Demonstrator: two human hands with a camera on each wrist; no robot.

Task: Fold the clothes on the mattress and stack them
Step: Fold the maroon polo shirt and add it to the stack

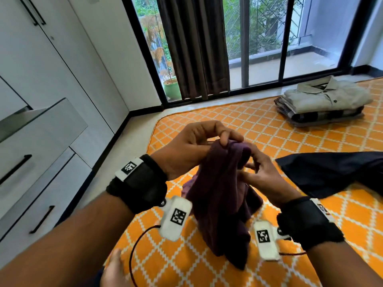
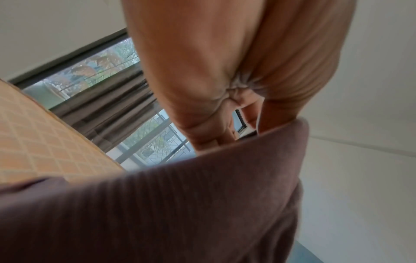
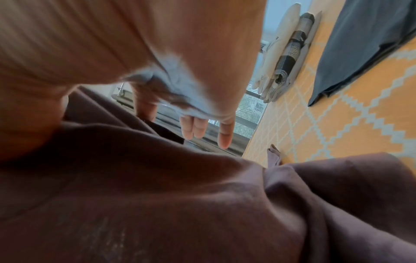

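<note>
A dark maroon garment (image 1: 221, 195) hangs bunched over the orange patterned mattress (image 1: 269, 131), its lower end trailing on the sheet. My left hand (image 1: 224, 139) pinches its top edge from above; in the left wrist view the fingers (image 2: 216, 131) dip behind the ribbed maroon garment (image 2: 180, 204). My right hand (image 1: 251, 164) holds the same top fold from the right, thumb and fingers round the cloth. In the right wrist view the maroon garment (image 3: 180, 195) fills the lower frame and the fingers (image 3: 225, 138) stick out past it.
A stack of folded clothes (image 1: 323, 102), beige shirt on top, sits at the mattress's far right. A dark navy garment (image 1: 331, 175) lies spread to my right. White wardrobe drawers (image 1: 41, 162), one pulled out, stand left across a strip of floor. A sliding glass door (image 1: 259, 48) is beyond.
</note>
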